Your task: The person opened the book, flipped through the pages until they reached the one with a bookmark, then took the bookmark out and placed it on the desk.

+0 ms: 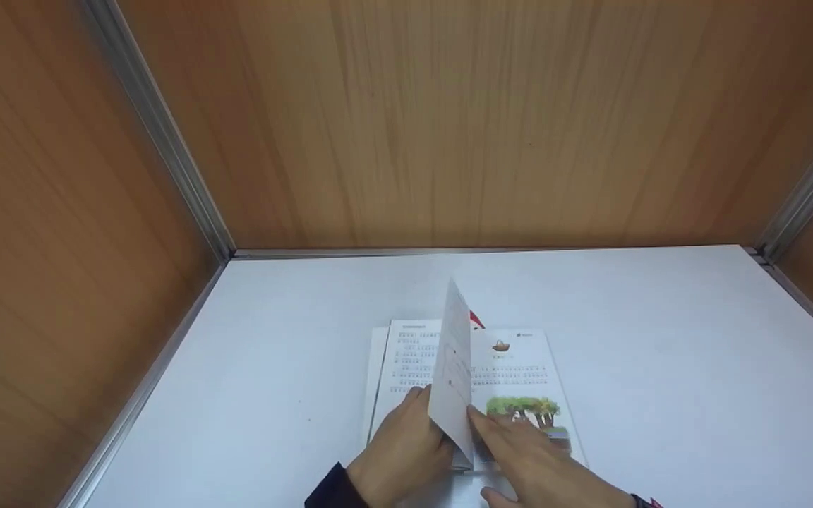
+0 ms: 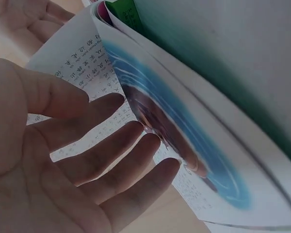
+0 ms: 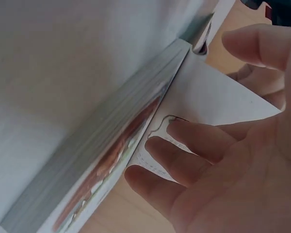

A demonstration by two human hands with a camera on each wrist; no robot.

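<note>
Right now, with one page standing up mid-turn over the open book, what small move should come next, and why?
Probably let the right hand sweep the page leftward and down. The page stands nearly upright over the spine of the book, and the left hand lies open on the left side, so it looks ready to catch and flatten it.

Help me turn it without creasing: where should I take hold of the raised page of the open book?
Pinch the raised page at its free near edge, coming from the right with the right hand. It stands nearly upright over the spine, so that edge is exposed, while the left hand rests on the left page.
</note>
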